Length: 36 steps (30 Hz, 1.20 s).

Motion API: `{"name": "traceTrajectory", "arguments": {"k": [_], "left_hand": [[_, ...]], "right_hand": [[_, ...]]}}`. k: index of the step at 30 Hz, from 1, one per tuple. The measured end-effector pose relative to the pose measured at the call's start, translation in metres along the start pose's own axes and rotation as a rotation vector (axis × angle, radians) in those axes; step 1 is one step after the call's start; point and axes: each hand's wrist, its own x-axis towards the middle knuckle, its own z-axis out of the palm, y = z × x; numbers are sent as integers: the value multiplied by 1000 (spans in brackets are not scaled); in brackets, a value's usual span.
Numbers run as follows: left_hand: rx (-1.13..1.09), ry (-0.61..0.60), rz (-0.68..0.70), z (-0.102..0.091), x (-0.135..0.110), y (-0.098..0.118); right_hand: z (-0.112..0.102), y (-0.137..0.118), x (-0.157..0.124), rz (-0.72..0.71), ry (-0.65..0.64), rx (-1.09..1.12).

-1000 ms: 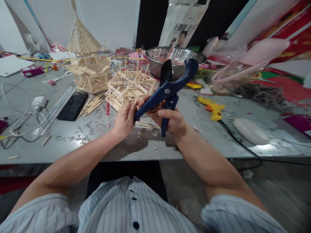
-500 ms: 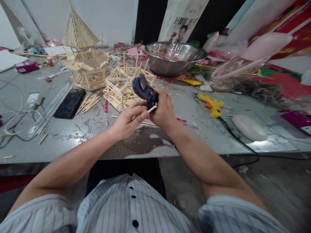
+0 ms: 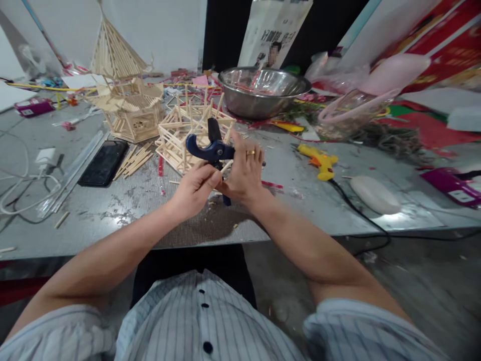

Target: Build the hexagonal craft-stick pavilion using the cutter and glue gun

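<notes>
My right hand (image 3: 246,173), with a ring on one finger, holds a blue pipe cutter (image 3: 217,151). The cutter's curved jaw and dark blade stand apart, and one handle end shows below the hand. Pinched in my left hand (image 3: 195,189) is a thin wooden stick (image 3: 226,167), its tip close to my right palm; whether it touches the cutter I cannot tell. Just behind both hands sits an unfinished stick framework (image 3: 175,133) with uprights, partly hidden by the cutter. A stick pavilion (image 3: 131,113) with a pointed roof stands at its left.
Loose sticks (image 3: 133,161) lie beside a black phone (image 3: 103,163). A steel bowl (image 3: 259,100) stands at the back. To the right are a yellow glue gun (image 3: 318,159) with a black cord, a white oval object (image 3: 376,194) and a pink-handled basket (image 3: 351,118).
The pipe cutter has turned in my right hand; its blade now stands away from the curved jaw and a handle shows below. My left hand keeps the stick. The view has shifted slightly.
</notes>
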Motion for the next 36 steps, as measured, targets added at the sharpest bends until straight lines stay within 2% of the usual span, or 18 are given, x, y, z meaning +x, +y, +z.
{"name": "traceTrajectory", "arguments": {"k": [3, 6, 9, 11, 13, 16, 17, 19, 22, 25, 28, 31, 36], "left_hand": [[-53, -19, -68, 2, -2, 5], [-56, 42, -123, 4, -6, 6], [-32, 124, -126, 3, -6, 3], [-13, 127, -115, 0, -3, -1], [27, 63, -73, -4, 1, -3], [81, -110, 18, -8, 5, -5], [85, -150, 38, -8, 6, -5], [76, -182, 62, -9, 5, -4], [42, -124, 81, -10, 3, -3], [-3, -56, 117, -14, 1, -1], [14, 11, 123, -17, 1, -3], [74, 84, 149, -18, 1, -9], [155, 270, 171, -22, 4, -14]], "right_hand": [[-2, -4, -1, -49, -22, -2], [-9, -10, 2, -57, -94, 60], [-19, -8, 11, -53, -185, 217], [-27, 2, 18, -26, -291, 358], [-34, 16, 25, 45, -499, 477], [-41, 36, 30, 138, -1025, 628], [-42, 41, 30, 156, -1163, 668], [-41, 46, 28, 180, -1312, 766], [-31, 44, 22, 193, -1321, 974], [-17, 36, 14, 197, -1270, 1202], [-5, 25, 5, 251, -1190, 1448], [2, 14, -2, 370, -1072, 1686], [-5, -4, 0, 557, -917, 1775]]}}
